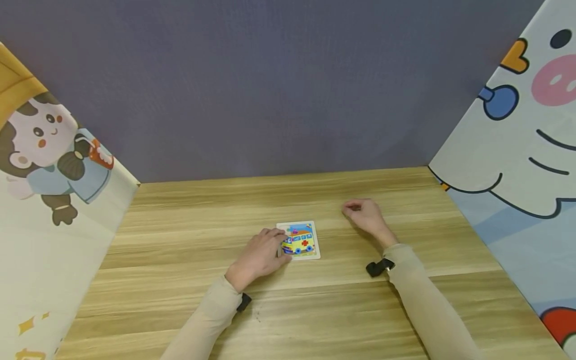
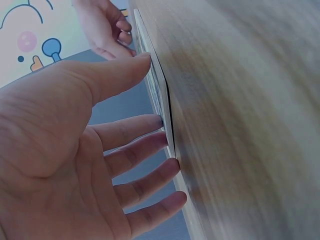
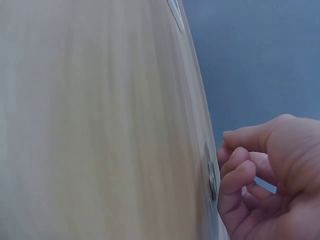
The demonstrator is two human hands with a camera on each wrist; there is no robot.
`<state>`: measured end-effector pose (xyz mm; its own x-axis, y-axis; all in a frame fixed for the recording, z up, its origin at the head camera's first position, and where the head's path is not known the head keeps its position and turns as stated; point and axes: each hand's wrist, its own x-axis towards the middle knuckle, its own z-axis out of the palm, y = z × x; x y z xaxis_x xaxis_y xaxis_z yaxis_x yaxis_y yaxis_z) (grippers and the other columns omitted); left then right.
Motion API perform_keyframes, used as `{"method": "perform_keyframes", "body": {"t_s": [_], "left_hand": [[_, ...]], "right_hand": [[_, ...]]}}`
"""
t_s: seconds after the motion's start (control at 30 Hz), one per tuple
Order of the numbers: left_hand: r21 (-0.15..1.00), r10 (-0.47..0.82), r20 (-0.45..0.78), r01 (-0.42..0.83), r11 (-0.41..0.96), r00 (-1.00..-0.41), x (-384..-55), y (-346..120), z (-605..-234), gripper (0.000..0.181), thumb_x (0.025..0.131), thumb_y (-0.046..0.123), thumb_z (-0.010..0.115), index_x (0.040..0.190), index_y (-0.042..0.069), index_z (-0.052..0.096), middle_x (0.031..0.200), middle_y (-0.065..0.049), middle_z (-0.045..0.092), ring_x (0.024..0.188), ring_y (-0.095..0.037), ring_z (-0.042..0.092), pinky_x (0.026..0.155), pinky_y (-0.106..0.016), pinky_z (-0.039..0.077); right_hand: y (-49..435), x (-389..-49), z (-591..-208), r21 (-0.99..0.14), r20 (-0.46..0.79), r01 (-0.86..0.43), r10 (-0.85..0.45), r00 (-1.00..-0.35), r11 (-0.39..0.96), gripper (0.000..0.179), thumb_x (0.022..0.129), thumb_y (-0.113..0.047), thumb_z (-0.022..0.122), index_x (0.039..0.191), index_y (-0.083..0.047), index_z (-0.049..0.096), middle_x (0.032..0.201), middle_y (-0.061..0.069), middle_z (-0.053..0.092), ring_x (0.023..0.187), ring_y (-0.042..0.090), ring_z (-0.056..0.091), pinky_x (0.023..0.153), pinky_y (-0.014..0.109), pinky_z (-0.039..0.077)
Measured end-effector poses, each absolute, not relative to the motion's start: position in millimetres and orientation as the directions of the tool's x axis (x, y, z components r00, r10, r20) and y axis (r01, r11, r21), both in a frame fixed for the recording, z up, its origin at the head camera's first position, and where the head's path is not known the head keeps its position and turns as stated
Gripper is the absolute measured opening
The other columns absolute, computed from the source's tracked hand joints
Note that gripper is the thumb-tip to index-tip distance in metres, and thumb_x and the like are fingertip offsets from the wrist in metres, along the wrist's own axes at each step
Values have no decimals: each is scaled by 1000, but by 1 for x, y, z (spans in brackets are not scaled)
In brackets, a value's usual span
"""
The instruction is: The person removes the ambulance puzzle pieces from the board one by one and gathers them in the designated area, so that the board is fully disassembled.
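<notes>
A square jigsaw puzzle (image 1: pixel 304 242) with a picture of a yellow ambulance and a white border lies flat on the table. My left hand (image 1: pixel 261 252) rests at its left side, fingers nearly straight; in the left wrist view, the thumb and fingertips are right at the board's edge (image 2: pixel 162 82). To the right of the puzzle, my right hand (image 1: pixel 365 215) has its fingers curled, thumb and index tips close together. A small flat piece (image 3: pixel 212 180) shows at the table surface beside those fingers; I cannot tell whether anything is pinched between the tips.
The wood-grain table (image 1: pixel 180 280) meets a dark grey-blue wall (image 1: pixel 279 90) behind. Side panels with cartoon prints stand left (image 1: pixel 90 220) and right (image 1: pixel 513 235). Each wrist carries a black strapped device, the right one (image 1: pixel 379 267) plainly showing.
</notes>
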<state>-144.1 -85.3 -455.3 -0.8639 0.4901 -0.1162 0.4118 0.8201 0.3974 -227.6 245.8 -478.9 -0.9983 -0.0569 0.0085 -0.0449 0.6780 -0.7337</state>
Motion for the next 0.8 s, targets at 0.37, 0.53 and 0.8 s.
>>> {"method": "perform_keyframes", "body": {"t_s": [0.37,0.53,0.8], "left_hand": [[398,488,-99,415,818,-867,-145,-85,-457,63,100,42,75,149,4,61,159,-14,56,147,-38,50,120,-60,44],[383,483,-93,417,824,-871,-144,-84,-457,62,99,43,76,146,4,64,156,-14,58,144,-38,52,119,-58,46],[363,470,-81,414,835,-879,-143,-81,-455,61,98,44,77,142,4,67,154,-14,61,142,-38,55,117,-57,48]], "right_hand": [[217,-220,-482,-728,-3,-97,-145,-989,678,26,103,-20,70,120,-3,79,116,17,78,109,34,72,97,51,59],[202,-216,-480,-748,-14,-108,-178,-984,655,26,102,-20,70,119,-3,79,113,15,79,103,29,72,93,46,59],[180,-212,-479,-765,-27,-125,-225,-974,632,23,102,-21,71,116,-5,80,110,12,79,98,22,72,90,40,59]]}}
